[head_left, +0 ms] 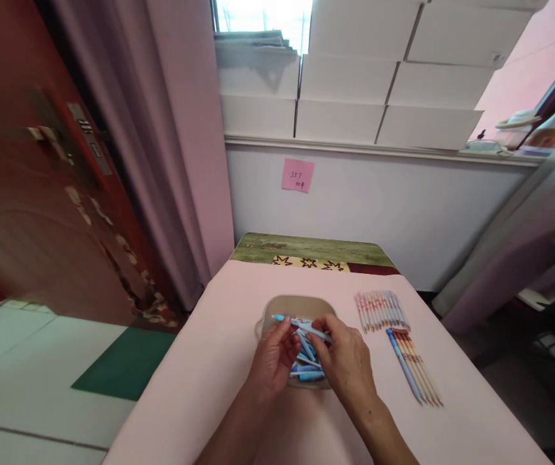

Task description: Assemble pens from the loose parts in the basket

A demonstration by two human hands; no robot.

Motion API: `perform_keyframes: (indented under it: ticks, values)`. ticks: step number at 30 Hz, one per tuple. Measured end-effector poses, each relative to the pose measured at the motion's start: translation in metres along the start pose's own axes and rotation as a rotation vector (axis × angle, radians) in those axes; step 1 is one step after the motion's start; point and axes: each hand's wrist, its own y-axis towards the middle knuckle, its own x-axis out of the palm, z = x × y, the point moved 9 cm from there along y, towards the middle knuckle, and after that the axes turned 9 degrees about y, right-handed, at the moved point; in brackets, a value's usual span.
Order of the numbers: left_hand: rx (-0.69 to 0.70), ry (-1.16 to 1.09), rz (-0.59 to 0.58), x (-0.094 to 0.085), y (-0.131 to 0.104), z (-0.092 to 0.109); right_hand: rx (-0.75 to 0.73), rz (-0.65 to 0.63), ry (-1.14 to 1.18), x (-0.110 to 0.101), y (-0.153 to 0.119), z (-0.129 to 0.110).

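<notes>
Light-blue, slim, pen-like stick (300, 323) lay across both grips, above the beige, round-cornered tub (301, 301) of loose blue and white pens (309, 374). Long axis ran from just short of 10 o'clock to just short of 4, bright blue end out past the left thumb.

Neither hand was nearer; both touched it. Left hand (272, 354) pinched near the 10 o'clock end, thumb against fingers; right hand (349, 355) was closed around the 4 o'clock end, partly hiding it. Could not tell whether it was one piece.

From the right hand: clear, red-printed pens (381, 311) at 2 o'clock.
</notes>
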Motion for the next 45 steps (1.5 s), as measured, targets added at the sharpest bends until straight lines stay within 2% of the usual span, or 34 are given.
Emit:
perform_keyframes:
  ticks: [8, 17, 26, 31, 37, 45]
  values:
    - [0.086, 0.125, -0.026, -0.001, 0.0, 0.009, -0.097, 0.095, 0.022, 0.005, -0.005, 0.0]
    - [0.052, 0.15, 0.002, -0.003, 0.002, 0.005, -0.159, 0.133, -0.012, 0.008, -0.007, -0.004]
    - [0.067, 0.13, 0.002, -0.008, 0.006, 0.003, -0.141, 0.086, -0.04, 0.019, -0.01, -0.007]
    - [0.173, 0.112, 0.018, -0.012, 0.004, 0.011, -0.109, 0.03, -0.009, 0.028, -0.013, -0.005]
    - [0.166, 0.141, 0.023, -0.01, -0.001, 0.015, 0.038, 0.017, 0.152, 0.029, -0.016, 0.014]
    - [0.118, 0.225, 0.007, -0.007, -0.005, 0.013, -0.06, 0.149, 0.032, 0.017, -0.022, 0.005]
